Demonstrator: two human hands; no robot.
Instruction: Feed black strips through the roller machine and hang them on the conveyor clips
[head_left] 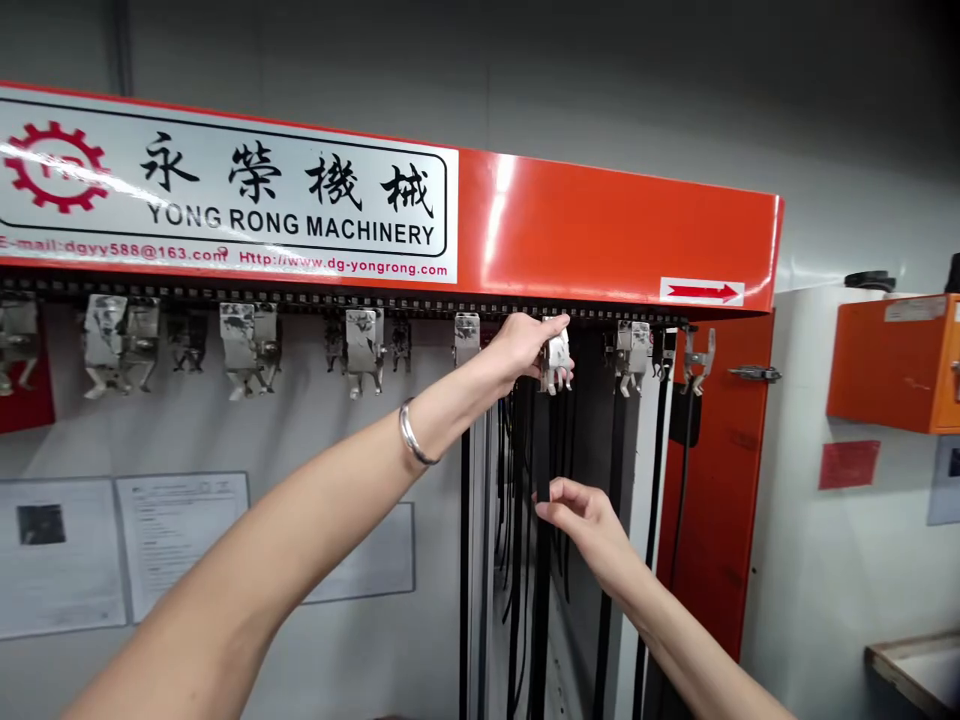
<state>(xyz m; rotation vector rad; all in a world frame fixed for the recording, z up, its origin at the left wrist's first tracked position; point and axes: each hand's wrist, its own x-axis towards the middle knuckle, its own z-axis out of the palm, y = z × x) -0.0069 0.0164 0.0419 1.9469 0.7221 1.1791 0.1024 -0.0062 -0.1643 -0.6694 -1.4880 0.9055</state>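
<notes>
My left hand [521, 345], with a silver bangle on its wrist, is closed around a metal clip [557, 355] under the orange beam. The thumb lies across the clip's top and fingertips show at its far side. A long black strap [539, 600] hangs straight down beneath that clip. Lower down, my right hand [589, 515] pinches the strap's edge between thumb and fingers. Whether the strap's top end sits inside the clip's jaws is hidden.
An orange machine beam [615, 220] with a chain [300, 300] along its underside runs overhead. Several more clips, such as one at the right [634, 350], hang from it. Other black straps hang behind. An orange box [885, 365] is mounted at the far right.
</notes>
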